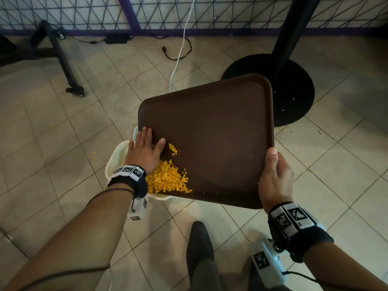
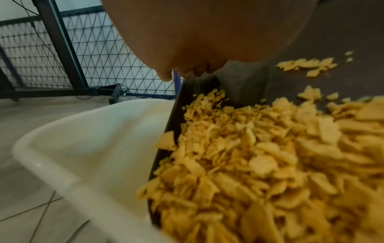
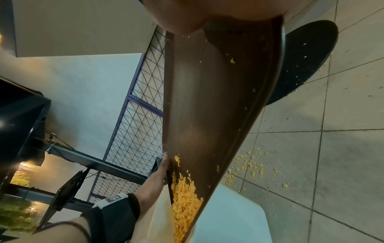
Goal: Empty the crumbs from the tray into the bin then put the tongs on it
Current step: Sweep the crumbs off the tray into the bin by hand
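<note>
I hold a brown tray (image 1: 210, 133) tilted down to the left over a white bin (image 1: 117, 156) on the floor. A pile of yellow crumbs (image 1: 165, 179) sits in the tray's low near-left corner, at the rim above the bin. My left hand (image 1: 144, 150) holds the tray's left rim, with the thumb on the inside and the fingers along the edge. My right hand (image 1: 275, 177) grips the near-right corner with the thumb on top. The left wrist view shows the crumbs (image 2: 259, 164) heaped against the rim over the bin (image 2: 93, 131). No tongs are in view.
A black round table base (image 1: 294, 85) with its pole stands just behind the tray. Cables (image 1: 178, 49) trail across the tiled floor toward a wire mesh fence (image 1: 210, 11). A black frame leg with a caster (image 1: 73, 89) is at the left. Spilled crumbs (image 3: 249, 164) lie on the tiles.
</note>
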Tool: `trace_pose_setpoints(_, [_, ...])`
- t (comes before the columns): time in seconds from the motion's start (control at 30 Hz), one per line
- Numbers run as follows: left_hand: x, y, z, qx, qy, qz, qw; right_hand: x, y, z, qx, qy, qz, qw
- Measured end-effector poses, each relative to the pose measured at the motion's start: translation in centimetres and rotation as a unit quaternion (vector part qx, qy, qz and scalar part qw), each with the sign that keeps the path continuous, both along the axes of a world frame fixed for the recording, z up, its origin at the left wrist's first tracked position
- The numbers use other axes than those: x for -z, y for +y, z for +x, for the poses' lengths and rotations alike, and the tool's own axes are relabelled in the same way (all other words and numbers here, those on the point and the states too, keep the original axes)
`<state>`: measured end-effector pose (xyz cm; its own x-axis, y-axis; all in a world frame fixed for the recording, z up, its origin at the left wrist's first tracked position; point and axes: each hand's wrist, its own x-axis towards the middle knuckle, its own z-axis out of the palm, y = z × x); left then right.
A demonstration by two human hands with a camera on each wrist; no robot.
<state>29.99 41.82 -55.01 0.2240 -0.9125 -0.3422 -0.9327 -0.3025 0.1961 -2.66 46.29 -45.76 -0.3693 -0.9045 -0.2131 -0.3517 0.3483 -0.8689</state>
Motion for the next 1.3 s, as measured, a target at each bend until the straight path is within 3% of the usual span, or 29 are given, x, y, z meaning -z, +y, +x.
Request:
trace_pose_setpoints(0.3, [1.6, 9.8, -1.7, 0.005, 0.053, 0.023, 0.998, -0.4, 0.0, 0.2, -0.007, -0.004, 0.002, 1.0])
trace_pose_setpoints(0.57, [-0.8, 3.7, -2.0, -0.001, 0.055, -0.059, 0.997, -0.6, 0.2, 0.6, 0.0, 0.003, -0.003, 1.0])
trace_pose_setpoints(0.67, [0.0, 3.4, -2.9, 0.004, 0.067, -0.048, 0.997, -0.7, 0.1, 0.7, -0.002, 0.008, -0.01, 1.0])
trace_pose_setpoints(0.9, [2.4, 10.3, -2.9, 0.024, 0.05, 0.016, 0.998, -1.1, 0.2, 0.9, -0.008, -0.002, -0.012, 1.0])
trace_pose_setpoints(1.1, [0.2, 6.7, -1.2, -0.017, 0.046, -0.053, 0.997, -1.8, 0.4, 1.0, -0.014, 0.003, -0.027, 1.0])
trace_pose_setpoints(1.3, [1.3, 5.2, -0.9, -0.009, 0.005, 0.022, 1.0, -1.9, 0.3, 1.1, -0.018, 0.005, -0.035, 0.999])
